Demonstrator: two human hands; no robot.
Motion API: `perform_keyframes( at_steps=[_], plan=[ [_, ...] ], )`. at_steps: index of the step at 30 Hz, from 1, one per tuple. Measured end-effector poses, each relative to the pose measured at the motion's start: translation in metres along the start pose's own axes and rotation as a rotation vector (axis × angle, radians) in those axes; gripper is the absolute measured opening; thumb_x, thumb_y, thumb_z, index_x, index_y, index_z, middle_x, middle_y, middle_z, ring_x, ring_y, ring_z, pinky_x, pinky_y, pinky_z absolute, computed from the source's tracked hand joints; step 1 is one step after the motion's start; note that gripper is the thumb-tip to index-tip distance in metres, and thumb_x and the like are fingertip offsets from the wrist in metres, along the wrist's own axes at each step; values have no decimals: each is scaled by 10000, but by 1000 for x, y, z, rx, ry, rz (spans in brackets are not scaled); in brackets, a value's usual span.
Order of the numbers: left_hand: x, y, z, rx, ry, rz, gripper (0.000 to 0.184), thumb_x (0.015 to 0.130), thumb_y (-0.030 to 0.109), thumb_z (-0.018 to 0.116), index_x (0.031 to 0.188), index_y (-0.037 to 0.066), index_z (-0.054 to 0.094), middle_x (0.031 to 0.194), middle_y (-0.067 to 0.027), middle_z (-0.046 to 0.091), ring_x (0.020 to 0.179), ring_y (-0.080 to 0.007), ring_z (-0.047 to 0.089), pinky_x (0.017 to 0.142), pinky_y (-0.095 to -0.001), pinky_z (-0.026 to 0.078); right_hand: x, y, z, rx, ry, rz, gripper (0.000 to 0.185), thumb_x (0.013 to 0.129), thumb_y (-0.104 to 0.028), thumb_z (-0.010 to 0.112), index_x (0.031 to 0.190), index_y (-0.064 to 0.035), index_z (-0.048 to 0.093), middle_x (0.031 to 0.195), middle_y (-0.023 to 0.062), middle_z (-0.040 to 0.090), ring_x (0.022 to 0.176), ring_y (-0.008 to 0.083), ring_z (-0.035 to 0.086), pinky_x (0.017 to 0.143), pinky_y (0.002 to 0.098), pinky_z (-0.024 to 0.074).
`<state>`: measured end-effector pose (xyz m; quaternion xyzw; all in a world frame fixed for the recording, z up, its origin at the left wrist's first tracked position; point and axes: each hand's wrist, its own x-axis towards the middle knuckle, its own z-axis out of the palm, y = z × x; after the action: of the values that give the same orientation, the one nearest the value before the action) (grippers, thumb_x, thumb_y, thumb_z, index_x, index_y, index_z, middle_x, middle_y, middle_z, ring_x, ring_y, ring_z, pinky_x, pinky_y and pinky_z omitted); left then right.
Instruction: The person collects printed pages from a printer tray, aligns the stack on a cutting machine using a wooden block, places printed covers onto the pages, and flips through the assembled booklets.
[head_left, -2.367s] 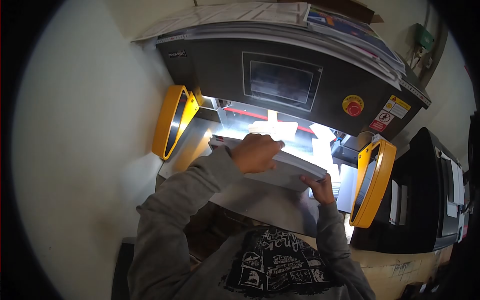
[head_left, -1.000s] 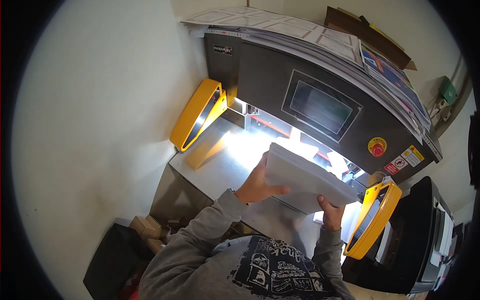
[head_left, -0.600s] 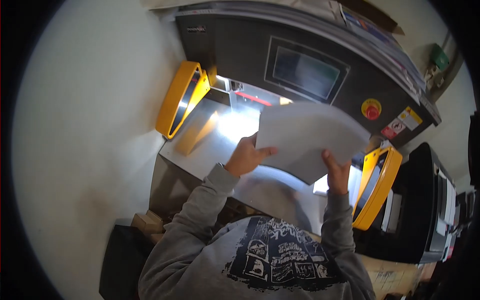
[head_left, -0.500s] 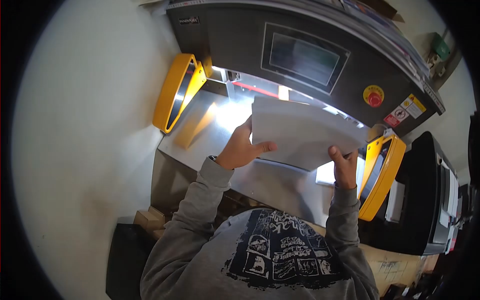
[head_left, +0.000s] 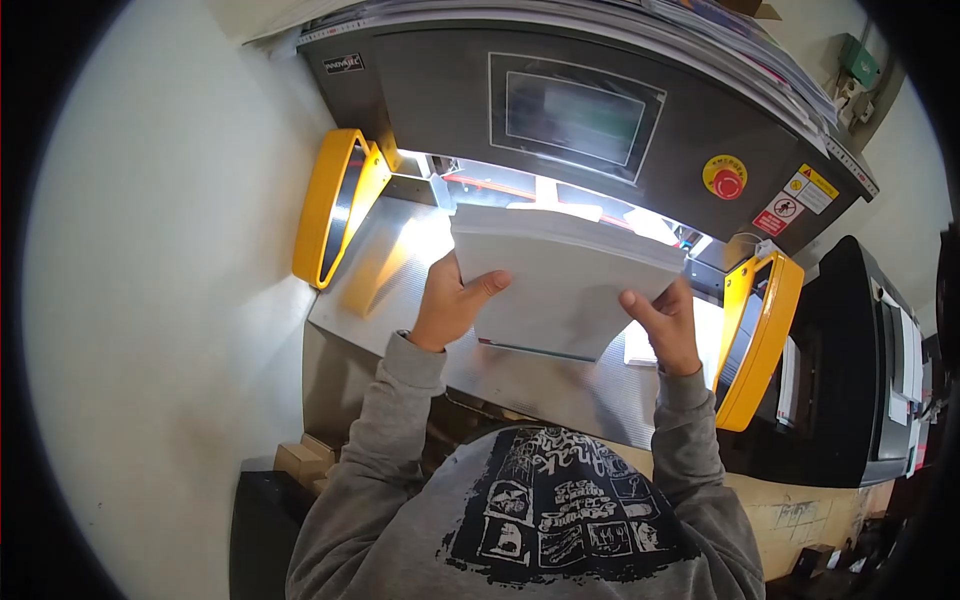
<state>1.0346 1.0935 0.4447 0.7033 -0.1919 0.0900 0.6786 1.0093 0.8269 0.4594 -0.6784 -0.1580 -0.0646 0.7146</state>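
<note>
A thick stack of white paper (head_left: 560, 285) is held up over the metal table (head_left: 540, 385), in front of the machine's lit opening. My left hand (head_left: 450, 300) grips the stack's left edge, thumb on the near face and the other fingers hidden behind. At the right edge, my right hand (head_left: 670, 322) holds it the same way, thumb across the face. A thin dark and coloured line shows along the stack's lower edge. White sheets (head_left: 645, 345) lie on the table beside my right hand.
The dark machine (head_left: 430, 80) has a screen (head_left: 575, 115) and a red button (head_left: 727, 183). Yellow guards (head_left: 318, 210) (head_left: 775, 345) flank the opening. Papers lie on top of it. A black machine (head_left: 835, 370) stands at the right, cardboard boxes (head_left: 302, 460) at the lower left.
My left hand has gone from the stack's top to its left edge. The stack was raised and bent, and now looks flatter. The camera view has shifted.
</note>
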Motion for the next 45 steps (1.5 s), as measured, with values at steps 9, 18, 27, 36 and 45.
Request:
perform_keyframes(
  at_steps=[9,18,27,36,45],
  plan=[
    [-8,-2,-7,1,15,9,335,835,168,734,1098,-6,619,969,-74,686,872,-143,633,775,-275,514,17,-61,3,-268,-59,-201,651,794,-227,764,1329,-35,449,1166,154,612,993,230,627,882,361,498],
    [-22,-21,-7,-115,-7,-130,351,795,121,761,1089,-3,616,1001,-74,676,922,-136,620,796,-281,517,59,-97,85,-1385,-556,-104,976,664,-509,743,1423,-60,324,1136,200,599,936,366,643,972,516,430],
    [-61,-117,-17,-72,-48,-442,383,755,75,770,1093,-19,617,986,-54,663,882,-105,595,754,-259,507,62,-77,80,-1382,-495,-300,508,746,-285,743,1169,-64,568,751,155,664,664,306,662,613,409,513],
    [-46,-51,-85,-202,-55,-172,491,773,108,691,1228,9,534,1154,-124,587,1075,-179,553,945,-347,435,17,-16,-13,-72,139,164,346,826,-237,737,1067,-13,633,918,60,671,771,155,630,702,275,502],
    [-45,-12,-48,6,33,-215,453,832,288,736,1140,-14,599,965,-69,652,857,-144,598,753,-289,499,-35,54,-11,-3,231,59,373,820,-229,755,1084,-24,590,952,59,643,901,150,592,792,293,485]
  ],
)
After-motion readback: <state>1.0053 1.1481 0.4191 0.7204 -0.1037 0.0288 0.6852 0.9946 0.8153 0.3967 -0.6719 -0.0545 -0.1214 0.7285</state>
